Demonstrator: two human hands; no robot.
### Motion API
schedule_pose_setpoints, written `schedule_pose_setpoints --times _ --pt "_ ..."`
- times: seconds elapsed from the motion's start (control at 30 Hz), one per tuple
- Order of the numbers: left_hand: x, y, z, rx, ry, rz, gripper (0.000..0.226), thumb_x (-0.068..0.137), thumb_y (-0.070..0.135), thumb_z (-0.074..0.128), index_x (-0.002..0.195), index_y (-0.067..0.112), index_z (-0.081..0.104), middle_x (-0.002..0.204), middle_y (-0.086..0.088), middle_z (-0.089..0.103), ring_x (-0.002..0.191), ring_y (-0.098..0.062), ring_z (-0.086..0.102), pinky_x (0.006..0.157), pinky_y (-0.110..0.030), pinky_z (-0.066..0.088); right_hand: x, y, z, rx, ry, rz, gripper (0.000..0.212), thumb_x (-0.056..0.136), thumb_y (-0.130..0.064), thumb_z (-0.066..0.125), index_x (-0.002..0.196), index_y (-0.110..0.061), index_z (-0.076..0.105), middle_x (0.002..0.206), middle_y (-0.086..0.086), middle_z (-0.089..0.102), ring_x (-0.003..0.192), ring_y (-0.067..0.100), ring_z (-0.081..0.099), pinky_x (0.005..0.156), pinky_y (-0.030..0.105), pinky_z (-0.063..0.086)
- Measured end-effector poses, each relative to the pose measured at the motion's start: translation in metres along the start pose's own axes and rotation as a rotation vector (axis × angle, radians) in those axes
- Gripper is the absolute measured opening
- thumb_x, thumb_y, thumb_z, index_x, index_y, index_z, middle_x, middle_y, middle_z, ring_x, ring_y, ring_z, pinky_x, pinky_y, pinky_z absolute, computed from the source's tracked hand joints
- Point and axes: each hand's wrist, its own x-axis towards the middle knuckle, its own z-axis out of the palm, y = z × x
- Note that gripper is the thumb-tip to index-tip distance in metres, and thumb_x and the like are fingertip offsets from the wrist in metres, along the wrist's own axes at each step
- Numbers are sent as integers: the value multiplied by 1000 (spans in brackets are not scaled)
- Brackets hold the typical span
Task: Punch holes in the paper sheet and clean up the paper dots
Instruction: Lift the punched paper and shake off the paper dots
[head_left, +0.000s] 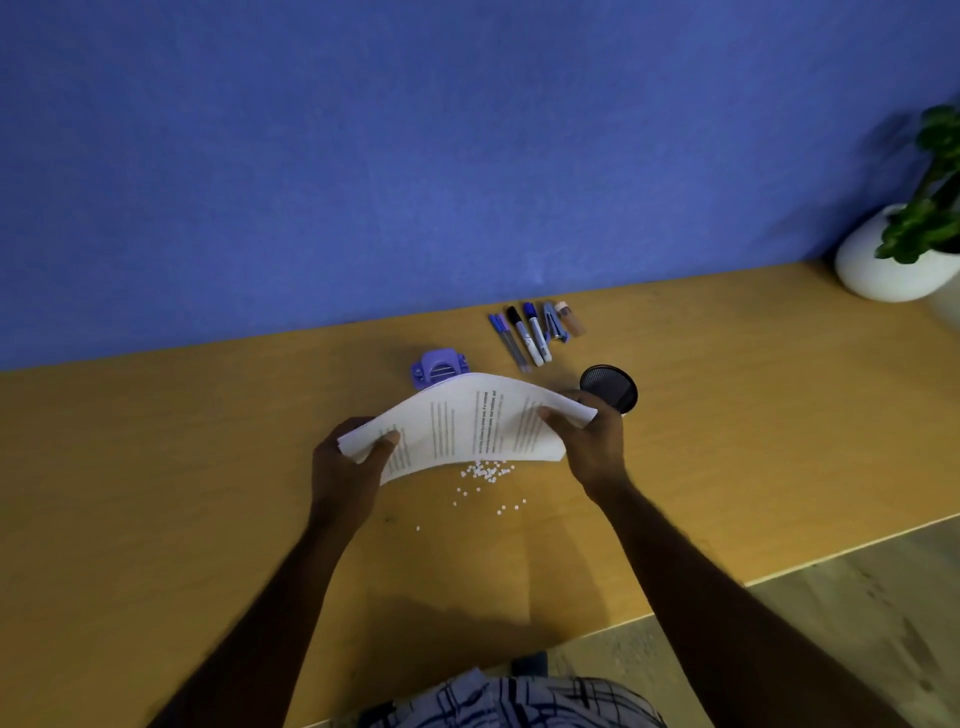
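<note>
A printed white paper sheet (462, 423) arches upward above the wooden desk (156, 467). My left hand (345, 467) grips its left end and my right hand (597, 441) pinches its right end. Several small white paper dots (485, 472) lie in a cluster on the desk just under the sheet's near edge, with a few scattered closer to me. A purple hole punch (439, 368) stands behind the sheet, partly hidden by it.
A black mesh cup (609, 387) stands right behind my right hand. Several pens and markers (530, 335) lie in a row by the blue wall. A white pot with a green plant (893, 254) stands at the far right. The desk edge runs diagonally at the lower right.
</note>
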Motion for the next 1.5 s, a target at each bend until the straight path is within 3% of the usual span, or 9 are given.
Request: schedule_pose_setpoints --times 0.27,0.37,0.43,0.63,0.8,0.93,1.13,1.3,1.5 --pt "18 7 -23 79 63 178 27 82 15 73 108 13 63 103 0 67 95 -16 66 73 -21 53 1 -5 -12 248 -19 79 22 83 -3 71 105 0 69 99 10 75 89 25 71 74 36 56" --pt "15 -9 -24 45 159 25 63 79 23 77 134 13 47 137 -2 50 123 -17 50 97 -36 45 -4 -2 -10 374 -12 178 30 79 -6 71 109 2 67 103 15 73 92 28 70 79 41 56" --pt "6 -16 -18 -21 179 -173 79 80 31 76 144 13 33 146 -5 41 131 -22 43 101 -39 42 -11 0 -7 460 3 233 27 82 -2 68 109 0 67 108 19 71 95 32 68 85 48 55" --pt "-30 -25 10 -429 -246 -330 31 93 28 57 121 16 61 114 -3 71 106 -23 66 77 -31 53 -33 11 7 659 12 340 27 89 4 59 114 -5 64 119 20 67 104 34 66 85 50 56" --pt "-39 -20 26 -387 -217 -205 25 97 15 53 120 15 60 110 -5 71 101 -22 68 81 -39 58 -43 15 16 739 8 434 29 89 3 59 117 -7 61 121 18 66 109 36 63 95 58 50" --pt "-29 -19 17 -220 -111 -100 13 94 21 59 97 9 63 91 -11 69 86 -20 65 75 -38 52 -44 16 10 652 -68 455 39 84 3 65 122 -5 60 121 12 69 110 34 65 91 52 53" --pt "-14 -7 -14 -74 -171 36 19 97 14 53 115 16 58 107 11 65 95 3 62 80 -20 47 -36 22 -14 327 -248 439 76 53 -37 93 113 0 62 119 18 67 112 40 61 84 44 51" --pt "-4 -10 -27 -34 -265 18 16 97 13 51 110 18 59 107 5 67 94 -4 65 78 -27 51 -32 -2 8 157 -376 278 39 90 -33 64 120 -9 62 117 8 71 105 31 68 87 43 56" --pt "-1 -14 -41 -37 -250 -22 19 98 11 48 113 18 58 106 6 67 95 -12 66 78 -30 52 -46 2 50 13 -287 151 22 97 -19 56 117 -13 63 115 -1 71 102 17 69 90 37 55"
